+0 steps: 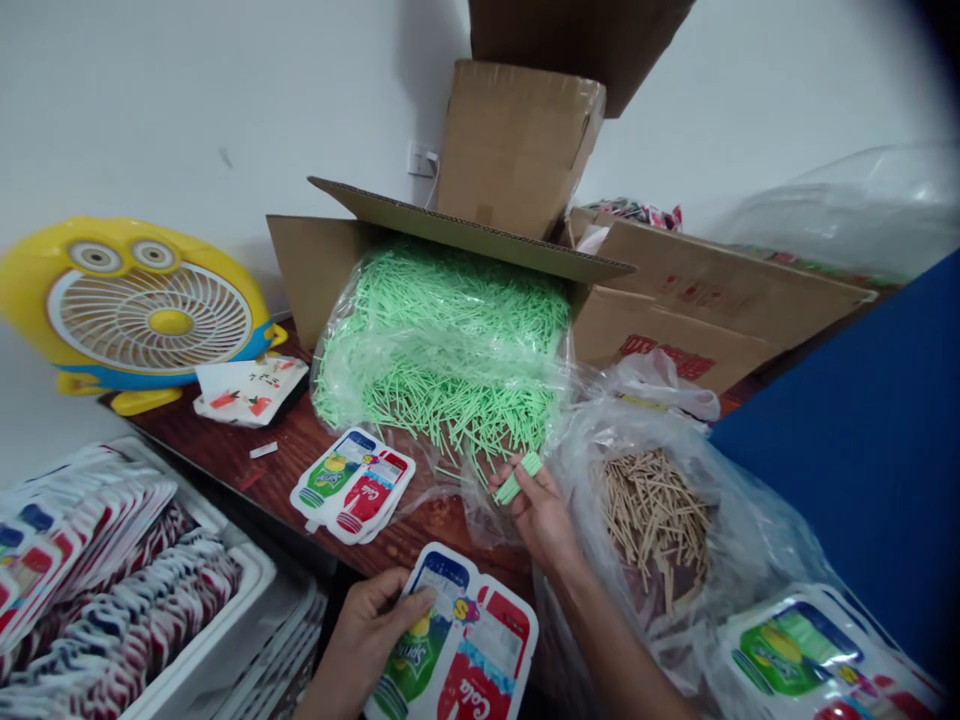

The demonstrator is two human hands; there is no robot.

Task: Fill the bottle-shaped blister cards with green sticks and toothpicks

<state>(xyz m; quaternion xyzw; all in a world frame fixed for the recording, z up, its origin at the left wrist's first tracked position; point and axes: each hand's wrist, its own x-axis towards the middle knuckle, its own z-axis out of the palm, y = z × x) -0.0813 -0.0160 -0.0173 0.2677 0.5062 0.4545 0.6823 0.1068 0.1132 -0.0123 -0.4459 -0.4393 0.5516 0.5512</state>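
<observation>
My left hand (375,625) grips a printed card pack (461,640) with green Sprite and red Cola pictures, thumb on its front, at the bottom centre. To the right and farther up, my right hand (536,500) pinches a small bundle of green sticks (519,478) between thumb and fingers. Just beyond it, many loose green sticks (450,320) spill from a clear plastic bag in an open cardboard box (315,270). A small stack of similar card packs (354,484) lies on the dark wooden table (442,520), left of my right hand.
Brown sticks (656,515) fill a clear bag on the right, with bagged packs (810,660) below. A white bin (255,575) of packs stands lower left. A yellow fan (157,310) and patterned packet (251,390) are at left. Cardboard boxes (517,150) stand behind; a blue panel (847,440) is right.
</observation>
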